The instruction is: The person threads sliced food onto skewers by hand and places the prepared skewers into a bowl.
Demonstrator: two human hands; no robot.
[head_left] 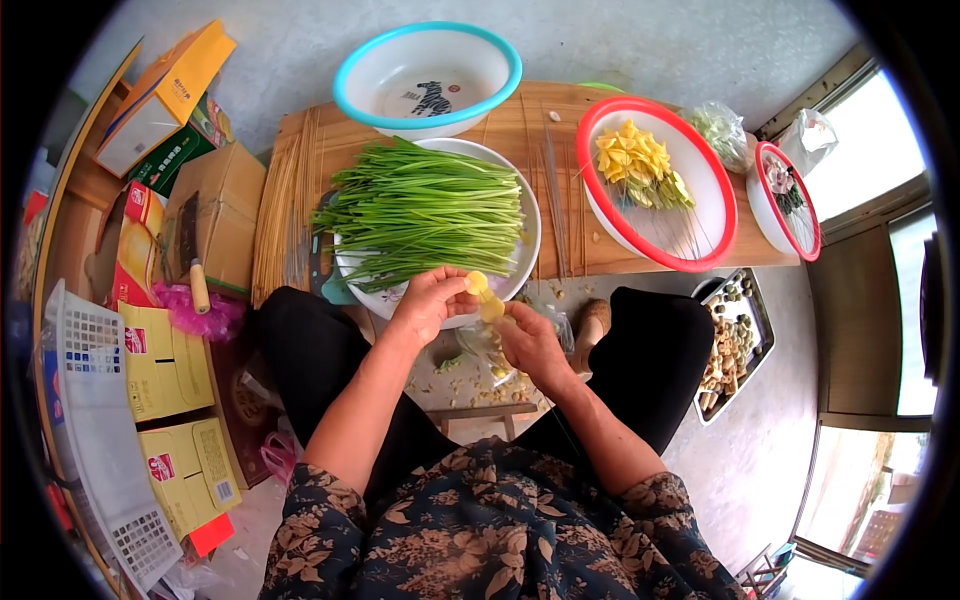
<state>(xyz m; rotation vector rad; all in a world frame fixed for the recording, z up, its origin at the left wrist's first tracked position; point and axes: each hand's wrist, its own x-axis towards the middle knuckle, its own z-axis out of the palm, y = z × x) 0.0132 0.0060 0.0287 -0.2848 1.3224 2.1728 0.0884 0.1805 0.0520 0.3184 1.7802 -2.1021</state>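
Above my lap, both hands are close together. My left hand (434, 301) pinches a thin, round yellow slice (478, 282) that looks like potato. Just below it, another yellow slice (491, 308) sits at the fingertips of my right hand (530, 340), whose fingers are curled closed. A thin dark line runs down from the right hand, perhaps a skewer; its end is hard to see. Right behind the hands stands a white basin (532, 240) heaped with long green garlic chives (430, 210). A plastic bag (485, 350) lies below the hands, partly hidden by them.
On the wooden table (555, 130) are loose skewers (290, 200), a blue-rimmed basin (428, 75) and a red-rimmed basin (655, 185) of skewered yellow slices. A smaller red-rimmed basin (785, 200) stands right. A tray of mushrooms (735, 345) is on the floor. Boxes and a knife (195, 255) are left.
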